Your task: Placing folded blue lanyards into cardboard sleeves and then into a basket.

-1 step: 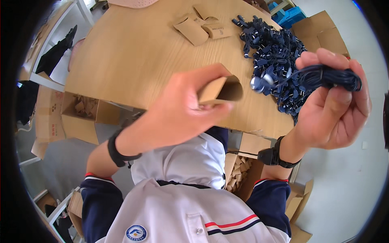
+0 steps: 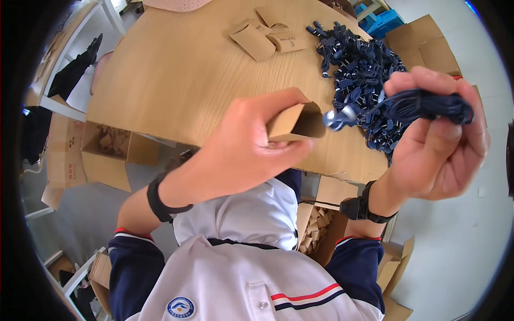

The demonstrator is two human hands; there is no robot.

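Closer together now than in the earlier frame: the silver-tipped end (image 2: 341,116) of a dark cable bundle (image 2: 415,107) has swung down toward the mouth of a cardboard sleeve (image 2: 286,122), and both hands have shifted slightly inward. From where I stand, the left hand (image 2: 230,142) is curled around the sleeve just above centre, thumb and fingers on opposite sides, its mouth facing three o'clock. The right hand (image 2: 436,155), out between two and three o'clock, pinches the coiled bundle between thumb and fingers, the silver end dangling toward nine. That end is blurred, so I can't say for certain whether it touches the sleeve's rim.

To do this well, I'd keep the left grip light, so the card stays bowed wide, steady the swinging end before it meets the rim, and hold the coil narrow.

As for room, the wooden table (image 2: 171,69) lies bare toward eleven o'clock. Flattened sleeves (image 2: 254,43) sit at twelve, and a heap of dark cables (image 2: 356,64) crowds one o'clock, just behind the right hand, where loose leads could snag. Below the sleeve, the table's near edge curves past; anything dropped toward six could miss the top.
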